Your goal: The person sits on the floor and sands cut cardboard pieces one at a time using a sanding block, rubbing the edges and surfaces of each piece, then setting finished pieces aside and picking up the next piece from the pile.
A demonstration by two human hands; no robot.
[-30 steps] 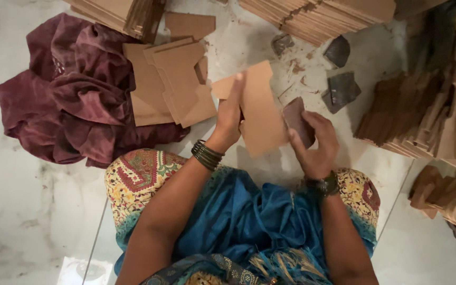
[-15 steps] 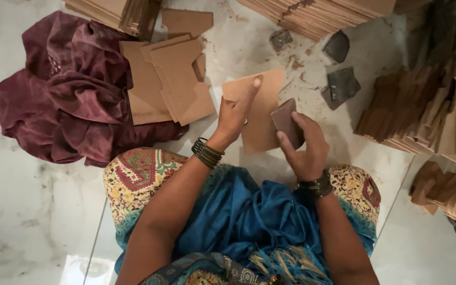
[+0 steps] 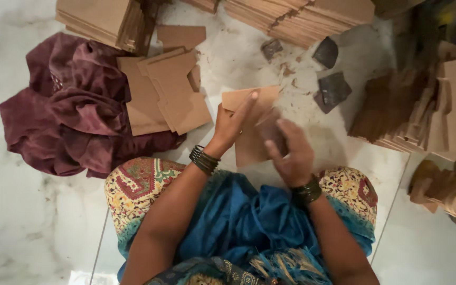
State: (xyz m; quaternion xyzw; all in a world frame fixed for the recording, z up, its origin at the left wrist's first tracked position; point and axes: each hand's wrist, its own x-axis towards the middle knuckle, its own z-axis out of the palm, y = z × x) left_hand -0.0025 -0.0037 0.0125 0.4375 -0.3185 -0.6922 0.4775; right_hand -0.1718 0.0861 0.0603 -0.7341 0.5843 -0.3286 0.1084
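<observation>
the step in hand looks like rubbing down the face of a flat tan cardboard-coloured panel (image 3: 246,138), which lies on the white marble floor (image 3: 22,221) at twelve o'clock from the person's knees. the left hand (image 3: 231,122) lies flat on the panel's ten o'clock side, fingers stretched toward the far edge, its grip open and merely pressing. the right hand (image 3: 290,148) is blurred over the panel's three o'clock side, fingers curled around a small dark brown pad (image 3: 268,129), wrist bent inward. a further stroke would call for steady downward pressure from the left hand. a loose stack of cut tan panels (image 3: 164,87) lies at ten o'clock, beside a crumpled maroon cloth (image 3: 69,111).
</observation>
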